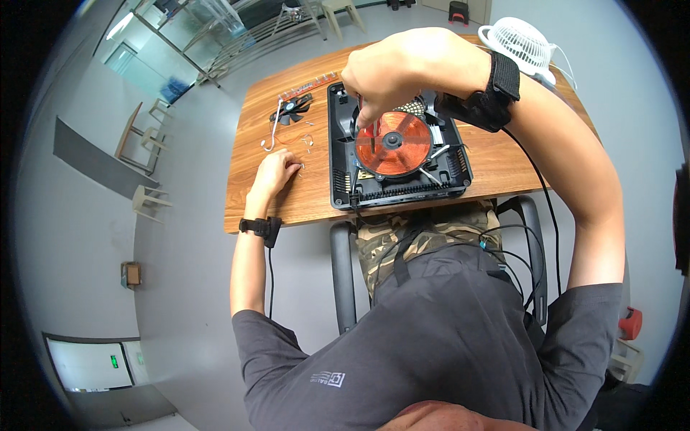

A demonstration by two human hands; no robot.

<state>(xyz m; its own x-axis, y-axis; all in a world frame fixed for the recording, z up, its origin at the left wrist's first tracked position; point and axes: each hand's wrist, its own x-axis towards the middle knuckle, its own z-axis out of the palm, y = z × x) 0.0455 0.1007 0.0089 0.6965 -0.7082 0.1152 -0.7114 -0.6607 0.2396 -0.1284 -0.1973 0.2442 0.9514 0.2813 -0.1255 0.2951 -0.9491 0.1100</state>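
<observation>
Now the right hand (384, 72) overhangs the coppery coil (406, 154); the left hand (274, 172) rests on the table (305, 197), both hands' finger grip unclear.

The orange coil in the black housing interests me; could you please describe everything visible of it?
The orange coil is a flat disc of glossy windings, copper by its look, with darker radial bands and a dark hub. It lies face up inside the open black housing. Pale leads show near its right edge. The right hand is over its upper left edge; contact is unclear.
</observation>
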